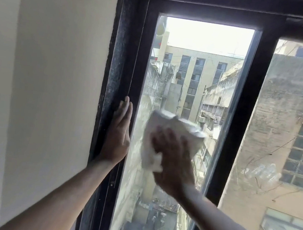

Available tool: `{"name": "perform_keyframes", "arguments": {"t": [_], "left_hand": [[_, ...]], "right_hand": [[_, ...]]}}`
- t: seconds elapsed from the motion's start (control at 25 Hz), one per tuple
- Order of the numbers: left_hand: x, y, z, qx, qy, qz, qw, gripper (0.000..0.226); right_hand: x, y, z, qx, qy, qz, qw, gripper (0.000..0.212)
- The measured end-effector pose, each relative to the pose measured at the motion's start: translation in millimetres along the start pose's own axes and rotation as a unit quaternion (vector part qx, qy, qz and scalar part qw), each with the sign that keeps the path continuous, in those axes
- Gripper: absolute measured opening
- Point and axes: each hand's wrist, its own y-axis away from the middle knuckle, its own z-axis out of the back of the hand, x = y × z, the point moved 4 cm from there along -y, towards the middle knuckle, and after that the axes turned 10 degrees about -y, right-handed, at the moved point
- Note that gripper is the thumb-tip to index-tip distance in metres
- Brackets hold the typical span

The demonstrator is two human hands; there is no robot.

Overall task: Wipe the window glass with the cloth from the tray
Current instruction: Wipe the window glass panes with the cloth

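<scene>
A tall pane of window glass (198,67) sits in a black frame (140,57). My right hand (174,160) presses a crumpled white cloth (166,127) flat against the middle of this pane; hand and cloth are blurred by motion. My left hand (118,135) rests flat, fingers together and pointing up, on the frame's left upright, holding nothing. The tray is out of view.
A cream wall (47,85) fills the left side. A thick black mullion (244,109) separates the wiped pane from a second pane (295,130) on the right, which carries smudges. Buildings and a courtyard far below show through the glass.
</scene>
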Motion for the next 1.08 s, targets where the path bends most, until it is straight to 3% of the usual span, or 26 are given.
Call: {"name": "perform_keyframes", "arguments": {"t": [0.08, 0.12, 0.16, 0.24, 0.28, 0.36, 0.44, 0.52, 0.56, 0.6, 0.64, 0.72, 0.8, 0.84, 0.92, 0.96, 1.0, 1.04, 1.08], "left_hand": [[-1, 0, 2, 0.005, -0.005, -0.008, 1.000, 0.067], [-2, 0, 3, 0.011, -0.005, -0.008, 1.000, 0.067], [-2, 1, 3, 0.014, -0.004, -0.007, 1.000, 0.066], [-1, 0, 3, 0.015, 0.000, -0.007, 1.000, 0.065], [0, 0, 4, 0.019, 0.002, -0.009, 1.000, 0.065], [-2, -1, 5, 0.028, 0.003, -0.009, 1.000, 0.065], [-4, -2, 6, 0.044, 0.003, 0.001, 0.999, 0.065], [-4, -1, 4, 0.045, 0.007, -0.001, 0.999, 0.067], [-4, 1, 1, 0.043, 0.008, -0.004, 0.999, 0.068], [-1, 0, 0, 0.044, 0.003, -0.006, 0.999, 0.068], [0, 0, -1, 0.044, -0.004, -0.007, 0.999, 0.068], [3, 1, 0, 0.047, -0.011, 0.000, 0.999, 0.068], [4, 0, -1, 0.064, 0.002, 0.007, 0.998, 0.069], [4, 0, 0, 0.071, 0.010, 0.006, 0.997, 0.070], [3, 0, 1, 0.078, 0.016, 0.006, 0.997, 0.071], [3, 0, 1, 0.082, 0.012, 0.009, 0.997, 0.071], [2, -1, 2, 0.086, 0.006, 0.015, 0.996, 0.070], [1, 0, 2, 0.090, 0.003, 0.021, 0.996, 0.069], [0, -1, 2, 0.093, 0.004, 0.024, 0.995, 0.069]], "right_hand": [[12, 26, -12, 0.138, 0.021, 0.153, 0.978, 0.072], [-6, 16, 4, 0.135, 0.020, 0.153, 0.979, 0.070], [-30, -4, 22, 0.057, -0.004, 0.079, 0.995, 0.067], [-48, -7, 44, -0.072, -0.037, -0.080, 0.994, 0.068], [-40, 15, 36, -0.061, -0.007, -0.094, 0.994, 0.070], [-10, 74, 9, 0.137, 0.038, 0.042, 0.989, 0.075], [-42, 60, 51, 0.181, 0.001, 0.081, 0.980, 0.078], [-95, -7, 113, 0.002, 0.002, -0.042, 0.999, 0.069], [-95, -29, 124, -0.099, 0.009, -0.081, 0.992, 0.068], [-79, -36, 116, -0.146, 0.013, -0.123, 0.981, 0.068], [-51, -24, 87, -0.131, 0.005, -0.137, 0.982, 0.069], [17, 24, 32, -0.005, -0.029, 0.033, 0.999, 0.071], [6, 26, 47, 0.095, -0.005, 0.113, 0.989, 0.081], [-27, 13, 62, 0.027, 0.027, 0.091, 0.995, 0.080], [-51, -3, 87, -0.041, 0.006, -0.086, 0.995, 0.077], [-43, 8, 74, -0.026, 0.016, -0.111, 0.993, 0.075], [-27, 29, 46, 0.050, -0.007, -0.075, 0.996, 0.072], [-12, 52, 30, 0.155, -0.036, -0.001, 0.987, 0.072], [-14, 63, 34, 0.187, -0.046, 0.058, 0.980, 0.074]]}}
